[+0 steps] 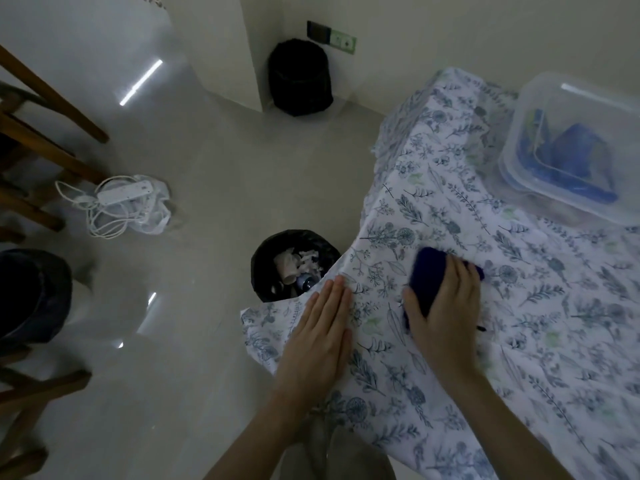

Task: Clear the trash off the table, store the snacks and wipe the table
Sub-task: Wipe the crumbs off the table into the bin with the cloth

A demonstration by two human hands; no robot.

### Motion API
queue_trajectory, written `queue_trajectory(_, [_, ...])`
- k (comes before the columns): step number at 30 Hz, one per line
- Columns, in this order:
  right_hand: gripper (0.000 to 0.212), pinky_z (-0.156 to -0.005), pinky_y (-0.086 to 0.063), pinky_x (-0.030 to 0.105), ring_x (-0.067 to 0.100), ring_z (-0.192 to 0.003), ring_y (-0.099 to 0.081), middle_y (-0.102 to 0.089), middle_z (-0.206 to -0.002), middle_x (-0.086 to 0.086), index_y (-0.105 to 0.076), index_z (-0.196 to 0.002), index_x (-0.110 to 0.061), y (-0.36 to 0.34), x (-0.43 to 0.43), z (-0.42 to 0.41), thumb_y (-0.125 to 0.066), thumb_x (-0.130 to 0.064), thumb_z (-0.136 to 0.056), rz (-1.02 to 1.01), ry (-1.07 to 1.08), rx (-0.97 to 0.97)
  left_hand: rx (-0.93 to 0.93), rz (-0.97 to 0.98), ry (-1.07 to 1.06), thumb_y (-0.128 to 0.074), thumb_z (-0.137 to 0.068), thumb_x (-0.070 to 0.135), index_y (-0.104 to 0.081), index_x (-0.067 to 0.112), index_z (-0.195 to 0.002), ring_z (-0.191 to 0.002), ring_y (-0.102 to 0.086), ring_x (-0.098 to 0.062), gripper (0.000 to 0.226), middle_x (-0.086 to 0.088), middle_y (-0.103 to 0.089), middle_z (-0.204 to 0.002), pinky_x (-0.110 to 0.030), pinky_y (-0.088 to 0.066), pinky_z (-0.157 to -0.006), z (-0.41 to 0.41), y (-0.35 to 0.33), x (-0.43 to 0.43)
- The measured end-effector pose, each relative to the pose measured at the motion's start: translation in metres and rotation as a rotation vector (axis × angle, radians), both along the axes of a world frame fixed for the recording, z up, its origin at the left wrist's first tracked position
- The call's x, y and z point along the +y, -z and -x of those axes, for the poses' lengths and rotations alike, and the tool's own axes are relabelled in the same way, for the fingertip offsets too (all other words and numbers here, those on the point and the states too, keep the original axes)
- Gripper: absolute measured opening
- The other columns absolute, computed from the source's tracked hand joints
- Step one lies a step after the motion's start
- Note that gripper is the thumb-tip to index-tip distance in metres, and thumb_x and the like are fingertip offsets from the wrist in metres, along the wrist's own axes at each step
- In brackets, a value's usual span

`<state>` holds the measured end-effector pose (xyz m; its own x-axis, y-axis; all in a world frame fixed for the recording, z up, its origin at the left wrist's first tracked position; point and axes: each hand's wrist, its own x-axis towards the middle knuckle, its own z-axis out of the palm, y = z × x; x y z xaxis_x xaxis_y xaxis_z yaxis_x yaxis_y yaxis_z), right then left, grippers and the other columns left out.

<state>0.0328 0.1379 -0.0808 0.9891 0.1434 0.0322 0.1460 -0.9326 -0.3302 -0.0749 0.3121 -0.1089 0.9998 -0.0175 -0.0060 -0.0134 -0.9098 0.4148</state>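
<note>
The table (540,341) wears a white cloth printed with blue flowers and fills the right half of the view. My right hand (446,306) presses a dark blue wiping cloth (427,271) onto the table near its left edge. My left hand (322,327) lies flat and open on the tablecloth's overhanging corner, holding nothing. A clear lidded plastic box (540,188) with blue snack packets inside stands at the table's far right. On the floor just left of the table, a black-lined bin (266,258) holds crumpled paper, a cup and a can.
A second black bin (299,77) stands in the far corner by the wall. White power strips and cords in a plastic bag (128,206) lie on the floor. Wooden chair legs (38,140) and a dark seat (31,296) crowd the left edge.
</note>
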Motion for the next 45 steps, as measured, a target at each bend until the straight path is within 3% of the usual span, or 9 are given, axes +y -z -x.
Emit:
queue_trajectory(7, [0.061,-0.115,-0.027,0.045,0.028,-0.138,-0.029,-0.040,-0.145,0.012,-0.035,-0.141,-0.004,-0.003,0.026,0.005,-0.045,-0.037,-0.091,0.000,-0.246,-0.017,0.023,-0.009,0.025,-0.028,-0.104,0.029,-0.014,0.006,-0.152,-0.150,-0.008,-0.021,0.055,-0.010,-0.009,-0.162,-0.038,-0.014,-0.121,-0.001,0.001,0.001])
queue_trajectory(13, [0.061,-0.112,-0.033,0.044,0.024,-0.136,-0.034,-0.047,-0.141,0.007,-0.041,-0.138,-0.008,-0.009,-0.030,0.039,-0.054,-0.033,-0.084,0.078,-0.465,0.055,-0.008,-0.065,0.134,-0.026,-0.102,0.025,-0.021,0.002,-0.150,-0.148,-0.019,-0.027,0.053,-0.015,-0.020,-0.159,-0.039,-0.015,-0.120,-0.010,-0.013,0.000])
queue_trajectory(18, [0.061,-0.110,-0.033,0.049,0.023,-0.128,-0.032,-0.052,-0.135,0.013,-0.044,-0.135,-0.006,-0.021,-0.114,0.066,-0.057,-0.030,-0.080,0.101,-0.200,0.137,0.019,-0.114,0.338,-0.024,-0.103,0.025,-0.028,-0.001,-0.147,-0.146,-0.023,-0.029,0.051,-0.018,-0.025,-0.156,-0.040,-0.015,-0.119,-0.039,-0.019,-0.041])
queue_trajectory(22, [0.053,-0.108,-0.038,0.044,0.023,-0.124,-0.039,-0.049,-0.136,0.013,-0.043,-0.136,-0.008,-0.039,-0.159,0.089,-0.054,-0.017,-0.084,-0.129,0.046,0.137,0.035,-0.124,0.492,-0.011,-0.103,0.030,-0.045,-0.002,-0.138,-0.139,-0.039,-0.028,0.058,-0.017,-0.041,-0.149,-0.040,-0.020,-0.116,-0.050,-0.034,-0.103])
queue_trajectory(26, [0.050,-0.106,-0.040,0.041,0.028,-0.119,-0.046,-0.050,-0.132,0.013,-0.043,-0.135,-0.008,-0.050,-0.188,0.096,-0.050,-0.013,-0.086,-0.222,0.191,0.101,0.030,-0.135,0.608,-0.026,-0.097,0.032,-0.054,0.001,-0.133,-0.132,-0.049,-0.025,0.055,-0.014,-0.050,-0.143,-0.035,-0.029,-0.115,-0.053,-0.044,-0.167])
queue_trajectory(32, [0.085,-0.116,-0.018,0.054,0.032,-0.141,-0.022,-0.031,-0.151,0.011,-0.027,-0.144,-0.013,-0.017,-0.198,0.107,-0.049,-0.062,-0.078,-0.105,0.201,0.192,0.058,-0.224,0.533,-0.032,-0.088,0.026,-0.055,-0.007,-0.127,-0.122,-0.057,-0.034,0.056,-0.022,-0.056,-0.134,-0.031,-0.010,-0.117,-0.064,-0.038,-0.224])
queue_trajectory(38, [0.063,-0.097,-0.047,0.048,0.037,-0.113,-0.053,-0.057,-0.123,0.017,-0.051,-0.124,-0.006,-0.002,-0.226,0.082,-0.074,-0.029,-0.070,-0.098,-0.067,0.011,0.028,-0.277,0.471,-0.010,-0.102,0.028,-0.039,-0.007,-0.139,-0.138,-0.037,-0.032,0.059,-0.022,-0.039,-0.148,-0.032,-0.007,-0.119,-0.060,-0.027,-0.216])
queue_trajectory(41, [0.055,-0.100,-0.043,0.046,0.033,-0.118,-0.045,-0.055,-0.126,0.013,-0.050,-0.126,-0.010,-0.005,-0.258,0.089,-0.070,-0.024,-0.076,-0.212,-0.060,-0.022,0.042,-0.287,0.495,-0.005,-0.103,0.033,-0.038,-0.005,-0.140,-0.140,-0.033,-0.030,0.063,-0.021,-0.036,-0.150,-0.033,-0.009,-0.120,-0.061,-0.029,-0.238])
queue_trajectory(45, [0.053,-0.105,-0.036,0.037,0.022,-0.119,-0.036,-0.050,-0.131,0.008,-0.048,-0.130,-0.013,-0.020,-0.330,0.116,-0.056,-0.030,-0.081,-0.379,0.140,-0.050,0.011,-0.233,0.527,-0.023,-0.100,0.028,-0.042,-0.004,-0.139,-0.141,-0.030,-0.027,0.054,-0.020,-0.037,-0.150,-0.035,-0.014,-0.119,-0.064,-0.035,-0.306])
